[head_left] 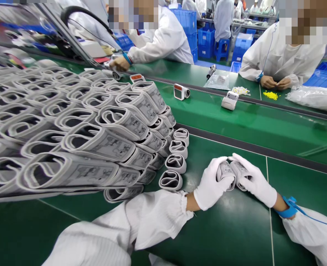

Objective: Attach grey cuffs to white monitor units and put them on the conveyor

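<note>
My gloved left hand is closed around a rolled grey cuff with printed drawings on its face. Right beside it, my gloved right hand grips a second rolled cuff. The two cuffs stand side by side at the green tabletop, seemingly touching; the fingers cover part of both. To the left of my left hand, several similar cuffs form a row, the nearest being a rolled cuff. A large stack of rolled cuffs fills the left side.
Beyond the table edge runs a green conveyor belt carrying a white monitor with a cuff and another white device. Across it, co-workers in white coats sit near yellow pieces and a plastic bag. A blue wrist strap trails a cord.
</note>
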`<state>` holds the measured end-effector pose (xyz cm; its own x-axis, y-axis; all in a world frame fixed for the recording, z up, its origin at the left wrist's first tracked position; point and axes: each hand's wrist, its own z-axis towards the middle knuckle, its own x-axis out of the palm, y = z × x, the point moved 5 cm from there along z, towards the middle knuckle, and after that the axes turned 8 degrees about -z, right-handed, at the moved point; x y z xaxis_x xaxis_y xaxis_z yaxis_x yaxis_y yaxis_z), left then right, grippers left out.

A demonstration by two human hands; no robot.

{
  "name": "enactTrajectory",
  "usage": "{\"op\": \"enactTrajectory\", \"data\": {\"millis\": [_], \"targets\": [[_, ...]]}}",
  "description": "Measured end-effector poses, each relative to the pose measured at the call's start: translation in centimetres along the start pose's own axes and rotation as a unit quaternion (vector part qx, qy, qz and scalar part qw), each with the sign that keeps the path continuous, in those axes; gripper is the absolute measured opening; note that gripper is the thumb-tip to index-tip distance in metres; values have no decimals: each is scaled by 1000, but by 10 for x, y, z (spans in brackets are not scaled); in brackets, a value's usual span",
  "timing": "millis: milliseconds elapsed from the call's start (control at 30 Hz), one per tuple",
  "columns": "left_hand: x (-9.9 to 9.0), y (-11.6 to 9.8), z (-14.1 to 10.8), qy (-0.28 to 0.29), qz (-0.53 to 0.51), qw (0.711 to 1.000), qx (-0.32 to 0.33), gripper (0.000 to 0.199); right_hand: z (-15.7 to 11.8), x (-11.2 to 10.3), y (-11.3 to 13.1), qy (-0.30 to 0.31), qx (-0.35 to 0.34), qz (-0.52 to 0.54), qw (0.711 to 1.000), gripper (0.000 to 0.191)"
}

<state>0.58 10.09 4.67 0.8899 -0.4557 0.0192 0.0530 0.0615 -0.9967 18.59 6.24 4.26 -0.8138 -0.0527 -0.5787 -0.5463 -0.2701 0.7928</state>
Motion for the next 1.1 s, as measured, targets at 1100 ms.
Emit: {"op": "enactTrajectory", "data": {"millis": [1100], "targets": [[-21,21,11,-26,-23,999,-25,53,22,13,-3,77,151,553,816,68]]}}
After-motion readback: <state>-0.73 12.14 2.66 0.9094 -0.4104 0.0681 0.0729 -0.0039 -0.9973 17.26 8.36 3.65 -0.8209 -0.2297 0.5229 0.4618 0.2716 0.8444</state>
